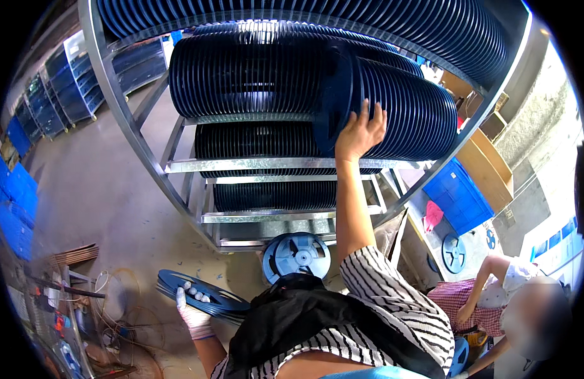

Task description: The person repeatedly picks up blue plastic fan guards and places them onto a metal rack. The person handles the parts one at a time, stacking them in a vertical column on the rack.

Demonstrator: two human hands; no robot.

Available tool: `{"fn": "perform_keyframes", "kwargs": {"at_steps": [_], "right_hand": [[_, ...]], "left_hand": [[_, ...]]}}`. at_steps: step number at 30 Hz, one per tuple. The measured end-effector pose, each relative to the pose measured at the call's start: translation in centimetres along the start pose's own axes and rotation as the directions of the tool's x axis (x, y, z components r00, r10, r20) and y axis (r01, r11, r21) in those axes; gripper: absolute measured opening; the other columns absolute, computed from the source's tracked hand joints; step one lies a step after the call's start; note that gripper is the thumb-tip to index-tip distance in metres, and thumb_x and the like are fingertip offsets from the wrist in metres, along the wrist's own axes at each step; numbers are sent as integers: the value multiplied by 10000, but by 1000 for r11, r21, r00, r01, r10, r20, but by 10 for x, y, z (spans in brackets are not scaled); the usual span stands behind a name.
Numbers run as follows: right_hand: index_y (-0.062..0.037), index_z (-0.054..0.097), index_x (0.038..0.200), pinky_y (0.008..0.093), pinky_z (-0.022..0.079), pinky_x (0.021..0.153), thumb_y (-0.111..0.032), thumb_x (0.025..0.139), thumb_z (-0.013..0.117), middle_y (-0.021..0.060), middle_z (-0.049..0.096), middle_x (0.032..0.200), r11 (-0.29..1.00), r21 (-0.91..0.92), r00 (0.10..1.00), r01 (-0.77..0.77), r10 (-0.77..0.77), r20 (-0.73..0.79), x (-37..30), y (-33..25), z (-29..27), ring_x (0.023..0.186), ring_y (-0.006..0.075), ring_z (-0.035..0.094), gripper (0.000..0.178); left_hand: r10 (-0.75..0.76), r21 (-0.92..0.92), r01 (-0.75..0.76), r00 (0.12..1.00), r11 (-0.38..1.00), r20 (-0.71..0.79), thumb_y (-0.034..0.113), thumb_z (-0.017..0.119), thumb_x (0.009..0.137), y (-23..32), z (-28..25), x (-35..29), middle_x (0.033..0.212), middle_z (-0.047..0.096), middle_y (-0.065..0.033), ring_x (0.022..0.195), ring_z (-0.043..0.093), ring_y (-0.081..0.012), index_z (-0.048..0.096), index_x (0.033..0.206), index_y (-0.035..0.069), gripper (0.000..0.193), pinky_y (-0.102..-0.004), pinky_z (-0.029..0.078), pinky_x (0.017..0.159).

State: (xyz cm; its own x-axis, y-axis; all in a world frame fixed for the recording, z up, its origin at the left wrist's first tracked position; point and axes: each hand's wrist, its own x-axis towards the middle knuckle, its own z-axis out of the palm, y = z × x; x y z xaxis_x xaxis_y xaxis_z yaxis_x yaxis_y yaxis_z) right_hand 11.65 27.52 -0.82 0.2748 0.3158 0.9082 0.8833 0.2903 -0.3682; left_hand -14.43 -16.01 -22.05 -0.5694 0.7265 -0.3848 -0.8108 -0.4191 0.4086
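My left hand (194,316), in a white glove, grips a small stack of dark blue plastic reels (225,302) low at my left side, its fingers hooked through a cut-out. Up in front, my bare right hand (363,131) reaches to a long row of upright dark blue reels (412,104) on the metal rack. Its fingers are spread against the reel edges, beside one reel disc (336,95) whose broad face is turned toward the left. Another row of reels (241,76) fills the rack to the left of it.
The metal rack (254,165) holds more reel rows above and below. Lighter blue reels (298,252) lie stacked at its foot. A blue crate (457,194) stands right, near a table with a loose reel (453,252). Another person (488,297) works lower right. Cables (131,303) clutter the left floor.
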Motion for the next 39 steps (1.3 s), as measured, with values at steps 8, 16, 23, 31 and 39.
{"fn": "perform_keyframes", "kwargs": {"at_steps": [8, 16, 23, 31, 39], "right_hand": [[-222, 323, 1463, 604, 47, 1100, -213, 915, 537, 132, 201, 1546, 978, -137, 963, 156, -120, 241, -39, 20, 23, 1419, 419, 109, 589], [-95, 402, 1410, 522, 127, 1131, -355, 860, 603, 183, 274, 1504, 610, 792, 580, -21, -638, 507, -149, 8, -96, 1413, 380, 186, 640], [-111, 434, 1389, 526, 140, 1138, -583, 806, 549, 77, 470, 1389, 354, 933, 105, 70, -932, 345, -169, 10, -165, 1382, 270, 315, 758], [-61, 553, 1116, 449, 404, 1042, -415, 858, 482, 88, 581, 1019, 123, 866, 226, 484, -974, 12, -112, 24, -159, 1038, 249, 574, 444], [-103, 525, 964, 455, 454, 980, -184, 765, 603, 27, 543, 898, 32, 805, 208, 593, -971, -115, -99, 31, -155, 930, 193, 558, 228]], "left_hand": [[18, 87, -15, 999, 996, -28, 327, 559, 927, 0, 29, -10, 759, 458, 18, 633, 404, -103, 587, 1030, 66, 282, -266, 369, 577], [-74, 66, 44, 826, 997, 558, 256, 579, 888, 1, 110, -45, 538, 394, 20, 411, 371, -106, 516, 984, 67, 221, -266, 345, 425], [64, -202, 248, 473, 948, 879, 117, 635, 851, -1, 165, -54, 525, 553, -44, 416, 542, -135, 524, 863, 12, 153, -263, 450, 403], [-45, -73, 252, 431, 965, 901, 148, 636, 844, 1, 169, -44, 486, 520, -12, 371, 484, -111, 419, 797, 100, 227, -257, 435, 423], [-114, -11, 230, 522, 973, 845, 213, 629, 843, -10, 140, -37, 606, 516, 9, 508, 535, -124, 511, 1028, 53, 271, -296, 457, 522]]}}
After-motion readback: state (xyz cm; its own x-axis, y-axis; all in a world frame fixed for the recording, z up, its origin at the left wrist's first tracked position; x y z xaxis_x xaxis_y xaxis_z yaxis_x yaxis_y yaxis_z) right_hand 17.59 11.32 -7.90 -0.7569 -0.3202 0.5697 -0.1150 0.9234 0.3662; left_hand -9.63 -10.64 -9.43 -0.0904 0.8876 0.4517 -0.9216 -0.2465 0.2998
